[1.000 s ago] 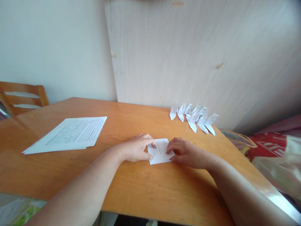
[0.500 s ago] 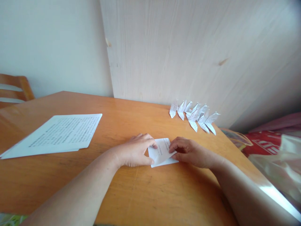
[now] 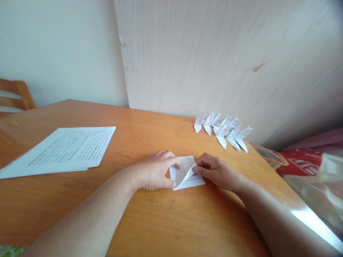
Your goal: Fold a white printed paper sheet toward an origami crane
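A small folded sheet of printed paper (image 3: 182,182) lies on the table in front of me, one corner flap lifted off the layer below. My left hand (image 3: 158,171) holds the sheet down at its left edge, thumb on the lower left corner and index finger higher up. Between the thumb and fingers of my right hand (image 3: 214,170) the raised flap is pinched and curls toward the left. Beyond my right hand stand several folded paper cranes (image 3: 222,132), close together near the wooden panel.
A stack of printed sheets (image 3: 72,146) rests at the left of the wooden table (image 3: 150,221). A pale wooden panel (image 3: 187,64) rises behind the table. At the far left is a chair (image 3: 18,94). Red and clear plastic bags (image 3: 302,162) lie past the right edge.
My right hand has lifted the paper's flap and drawn it up and to the left, uncovering more of the lower layer. My left hand keeps its place on the paper.
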